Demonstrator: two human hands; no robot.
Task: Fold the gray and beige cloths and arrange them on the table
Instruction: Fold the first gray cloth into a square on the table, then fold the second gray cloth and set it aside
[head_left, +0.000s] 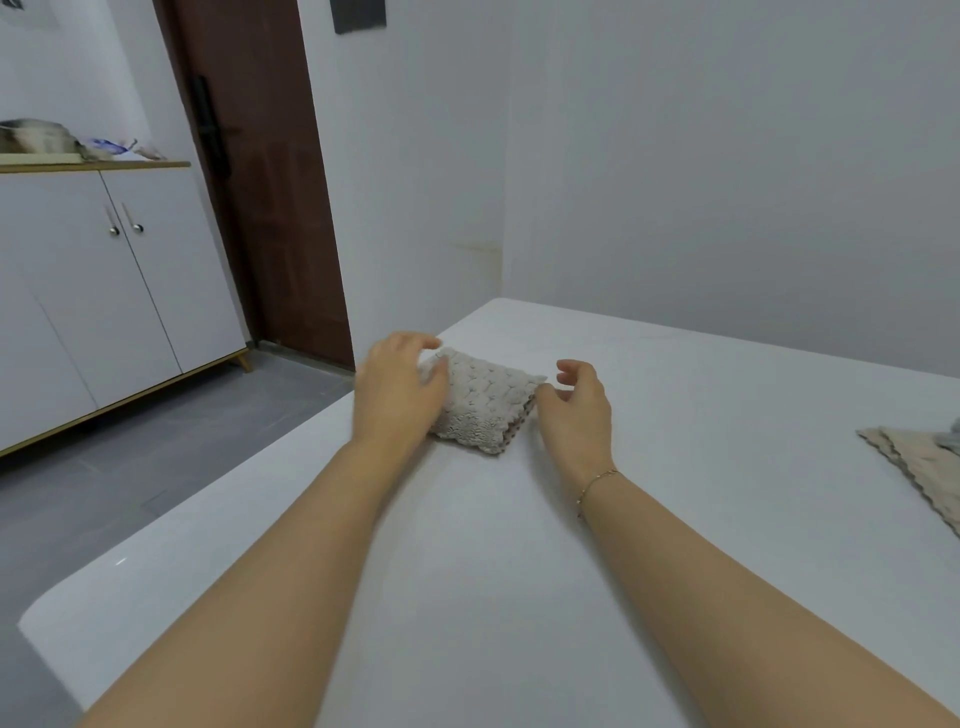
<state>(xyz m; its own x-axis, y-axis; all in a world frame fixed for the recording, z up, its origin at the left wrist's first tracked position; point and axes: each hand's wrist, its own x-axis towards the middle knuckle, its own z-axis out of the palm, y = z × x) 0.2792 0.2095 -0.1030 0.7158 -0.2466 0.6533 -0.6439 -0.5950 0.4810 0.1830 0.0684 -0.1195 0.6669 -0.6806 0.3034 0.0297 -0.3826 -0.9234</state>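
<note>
- At my far left I see a white cabinet with a wooden top and some blurred clutter on it, then a dark brown door; neither concerns the job.
- The white counter runs from the near left corner out to the wall.
- My left hand lies at the left edge of the folded beige cloth, with the fingers loosely curved over the far left corner. This grip looks relaxed and mostly open. It touches the cloth at its edge, and I cannot tell whether it presses down.
- The folded beige cloth sits as a small, thick square toward the far left part of the counter, between my two hands, with its scalloped edges stacked along the near side.
- My right hand is just beside the cloth's right corner, with the fingers bent and parted. This grip holds nothing. It has a thin bracelet at the wrist.
- I judge that this cloth is folded and that I am squaring it up or letting it go.
- At the far right edge lies an unfolded beige cloth, with a bit of gray cloth on it, mostly out of view.
- The next move calls for a reach well to the right, then drawing one of those flat and taking two corners to fold it.
</note>
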